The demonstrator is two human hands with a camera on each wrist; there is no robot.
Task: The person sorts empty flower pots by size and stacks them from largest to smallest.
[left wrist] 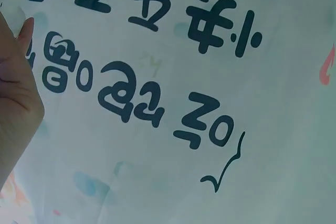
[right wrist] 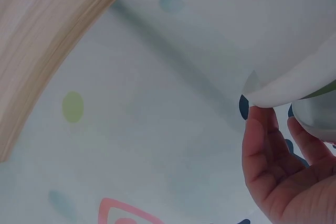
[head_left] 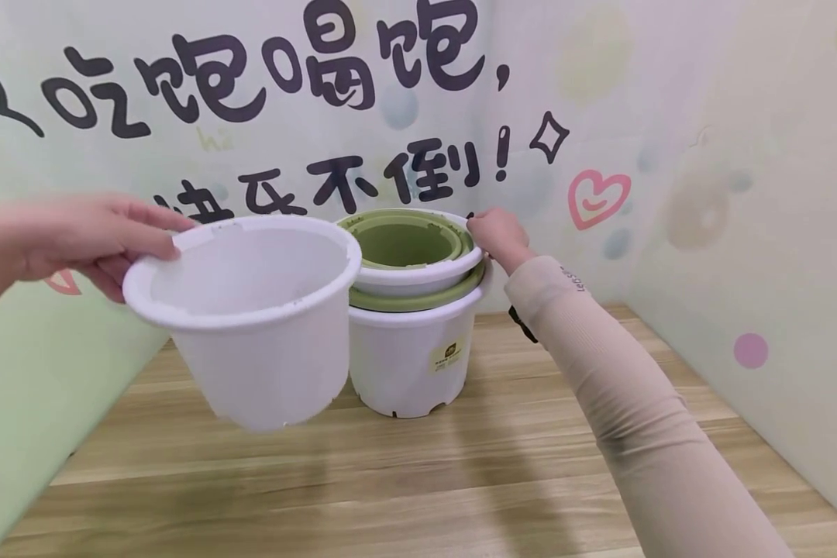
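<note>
In the head view my left hand (head_left: 98, 236) grips the rim of a white plastic plant pot (head_left: 265, 364), thumb over the edge. The pot hangs tilted above the table, its hollow inside showing. My right hand (head_left: 500, 234) holds the right rim of the upper white pot (head_left: 411, 279) in a stack, fingers bent under its edge in the right wrist view. Green pots (head_left: 404, 242) nest inside that pot, and another green rim (head_left: 418, 301) lies beneath it. At the bottom stands a larger white pot (head_left: 397, 364). The left wrist view catches only part of the left hand (left wrist: 18, 98).
A wood-grain table (head_left: 390, 480) lies under the stack. Behind it rises a pale wall (head_left: 544, 70) with large dark lettering, and another wall (head_left: 760, 232) borders the table on the right. The yellowish label (head_left: 450, 355) is on the bottom pot.
</note>
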